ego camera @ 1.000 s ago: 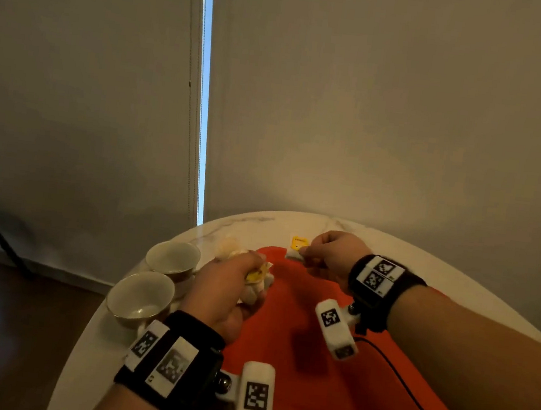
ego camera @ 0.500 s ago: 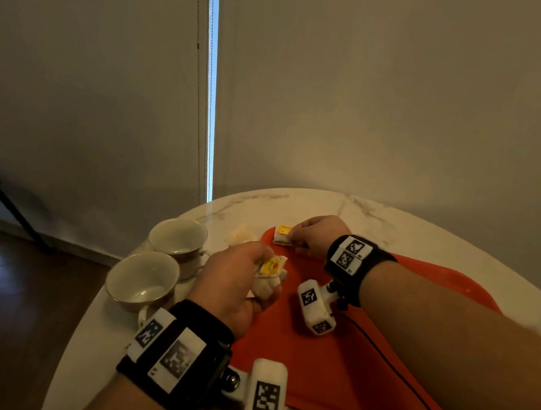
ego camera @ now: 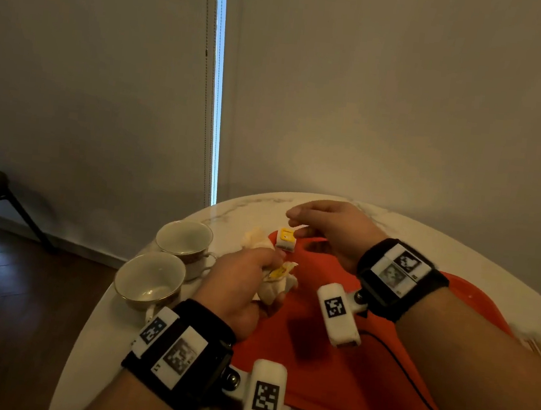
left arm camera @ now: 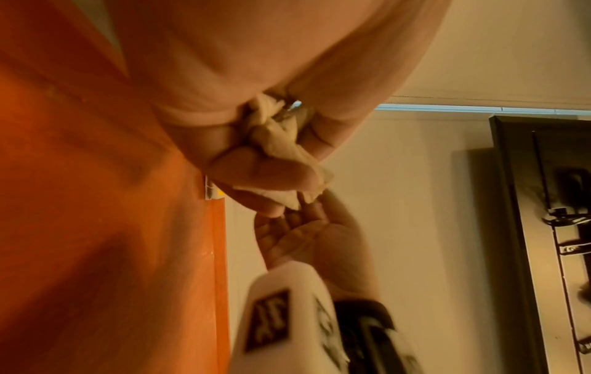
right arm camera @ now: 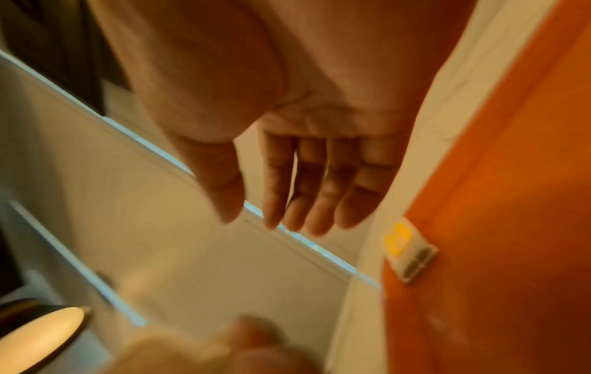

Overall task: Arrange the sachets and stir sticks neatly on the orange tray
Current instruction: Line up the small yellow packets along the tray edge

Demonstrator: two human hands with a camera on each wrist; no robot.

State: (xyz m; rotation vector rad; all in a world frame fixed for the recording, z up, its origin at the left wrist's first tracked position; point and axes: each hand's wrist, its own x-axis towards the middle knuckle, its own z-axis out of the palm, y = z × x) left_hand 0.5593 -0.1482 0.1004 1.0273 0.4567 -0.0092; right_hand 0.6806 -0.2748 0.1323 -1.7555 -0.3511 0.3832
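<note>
I read the placed sachet (ego camera: 286, 239) as the start of a row: it lies flat at the far left corner of the orange tray (ego camera: 339, 354), just left of centre in the head view, squared to the rim, which would leave the bare orange below it free for the rest. My right hand (ego camera: 333, 232) hovers just above it, apart from it; the right wrist view shows its fingers (right arm camera: 307, 187) straight and loosely together, thumb spread, holding nothing. My left hand (ego camera: 239, 289) sits lower and left, at the tray's near-left edge, acting as the supply: its fingers (left arm camera: 262, 174) are curled tight round a crumpled bunch of sachets (ego camera: 279, 280), one yellow face poking out. How many it holds I cannot tell. Stir sticks may be the pale blur at the right edge.
</note>
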